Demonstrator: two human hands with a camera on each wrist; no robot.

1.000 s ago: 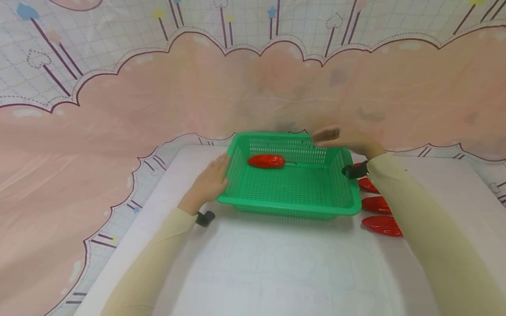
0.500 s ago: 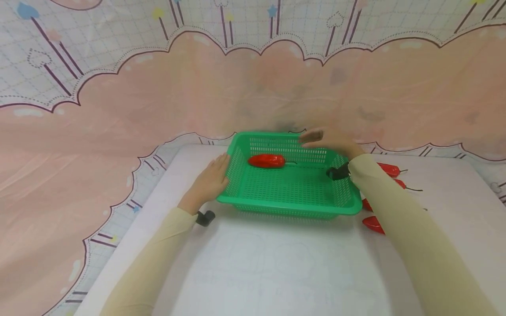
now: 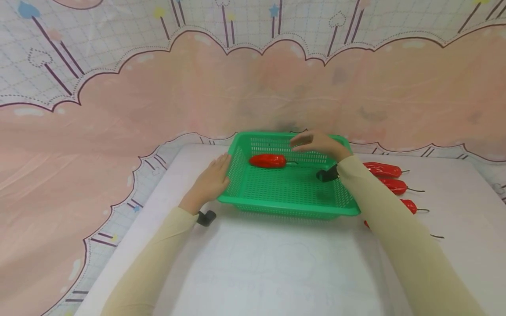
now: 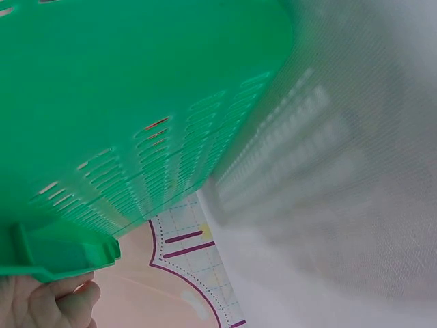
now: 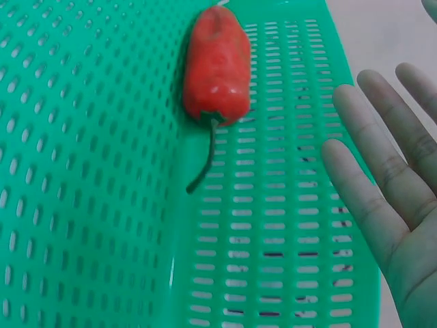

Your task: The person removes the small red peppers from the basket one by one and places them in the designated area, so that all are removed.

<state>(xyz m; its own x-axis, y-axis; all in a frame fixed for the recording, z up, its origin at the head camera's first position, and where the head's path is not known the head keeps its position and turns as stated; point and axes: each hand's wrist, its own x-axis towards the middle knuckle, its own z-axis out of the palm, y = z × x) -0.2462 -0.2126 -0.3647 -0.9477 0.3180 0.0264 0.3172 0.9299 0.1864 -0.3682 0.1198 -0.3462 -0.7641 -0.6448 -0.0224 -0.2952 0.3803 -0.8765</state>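
Note:
A green plastic basket (image 3: 288,210) with slotted walls stands on the white table. Inside it, against the far wall, lies one red chili pepper (image 3: 268,161) with a green stem. My left hand (image 3: 209,179) rests against the basket's left rim, fingers extended. In the left wrist view, that hand (image 4: 51,301) shows at the rim's lower corner. Over the basket's far right part hovers my right hand (image 3: 316,144), holding nothing. The right wrist view shows its fingers (image 5: 372,198) spread and relaxed, apart from the pepper (image 5: 217,68).
Several red chili peppers (image 3: 382,169) lie in a column on the table right of the basket, partly covered by the right sleeve (image 3: 395,224). A patterned pink and white cloth (image 3: 253,87) hangs behind the white table (image 3: 269,263).
My right hand has moved left from beyond the basket's right rim to over its inside, uncovering more of the peppers on the right. The left hand and the basket stay put.

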